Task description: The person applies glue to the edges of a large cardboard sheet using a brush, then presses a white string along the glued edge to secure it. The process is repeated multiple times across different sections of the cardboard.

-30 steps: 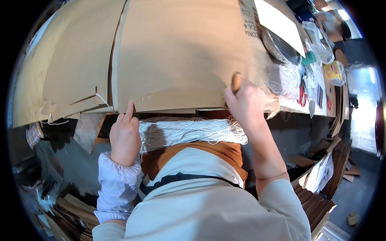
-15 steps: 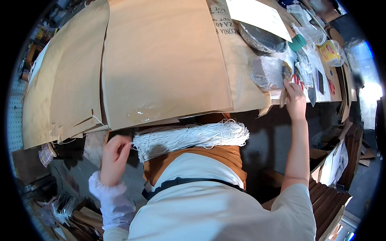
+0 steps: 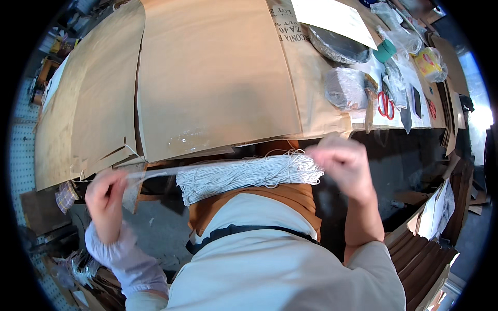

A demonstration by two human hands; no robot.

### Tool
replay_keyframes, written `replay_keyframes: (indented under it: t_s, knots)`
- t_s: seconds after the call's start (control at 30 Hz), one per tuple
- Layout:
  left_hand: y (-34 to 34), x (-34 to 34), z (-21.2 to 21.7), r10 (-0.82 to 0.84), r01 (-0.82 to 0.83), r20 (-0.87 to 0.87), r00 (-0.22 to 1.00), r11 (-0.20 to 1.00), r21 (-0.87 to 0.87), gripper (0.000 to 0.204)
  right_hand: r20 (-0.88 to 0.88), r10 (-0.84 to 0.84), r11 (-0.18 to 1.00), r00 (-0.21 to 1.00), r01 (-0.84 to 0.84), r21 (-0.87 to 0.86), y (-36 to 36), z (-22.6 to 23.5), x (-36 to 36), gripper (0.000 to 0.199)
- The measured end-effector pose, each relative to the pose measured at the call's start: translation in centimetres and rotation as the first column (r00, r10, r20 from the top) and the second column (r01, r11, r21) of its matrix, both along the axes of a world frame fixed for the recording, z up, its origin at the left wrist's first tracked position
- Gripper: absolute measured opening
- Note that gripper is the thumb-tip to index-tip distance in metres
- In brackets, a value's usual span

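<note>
A thick bundle of white string (image 3: 249,177) lies across my lap, over brown cloth. To its left, my left hand (image 3: 106,199) is closed in a pinch on white string drawn out tight from the bundle. By the bundle's right end, my right hand (image 3: 345,166) has its fingers curled in, smeared by motion, so whether they hold string is unclear. Several thin loops of string stand up from that end. On the table edge beyond lie a flat wooden-handled brush (image 3: 370,98) and red-handled scissors (image 3: 385,104).
Large brown paper sheets (image 3: 218,78) cover the table. At the right are a plastic-wrapped white block (image 3: 346,89), a dark round basin (image 3: 337,45), a green cylinder (image 3: 385,51), a phone (image 3: 416,101) and a yellow package (image 3: 429,64). Stacked cardboard (image 3: 420,264) stands low at right.
My right hand has left the brush at the table edge and come back to the bundle's right end. My left hand has moved left, drawing string out.
</note>
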State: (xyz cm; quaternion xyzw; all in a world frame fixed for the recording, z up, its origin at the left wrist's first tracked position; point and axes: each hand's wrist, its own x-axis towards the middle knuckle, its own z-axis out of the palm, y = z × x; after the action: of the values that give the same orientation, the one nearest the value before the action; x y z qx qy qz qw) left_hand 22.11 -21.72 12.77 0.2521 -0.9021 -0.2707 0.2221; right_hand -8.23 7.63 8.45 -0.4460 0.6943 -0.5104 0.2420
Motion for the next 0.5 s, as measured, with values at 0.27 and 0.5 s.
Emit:
replay_keyframes:
  t_s: [0.27, 0.5]
  knots:
    - [-4.8, -4.1, -13.2, 0.064, -0.066, 0.019, 0.998, 0.979, 0.194, 0.005, -0.142, -0.2, 0.941, 0.969, 0.23, 0.247, -6.3, -9.3, -4.3, 0.007]
    - [-2.1, -5.7, -10.5, 0.058, -0.007, 0.069, 0.996, 0.817, -0.576, 0.018, 0.063, -0.282, 0.936, 0.957, 0.26, 0.237, -5.8, -9.1, -4.2, 0.019]
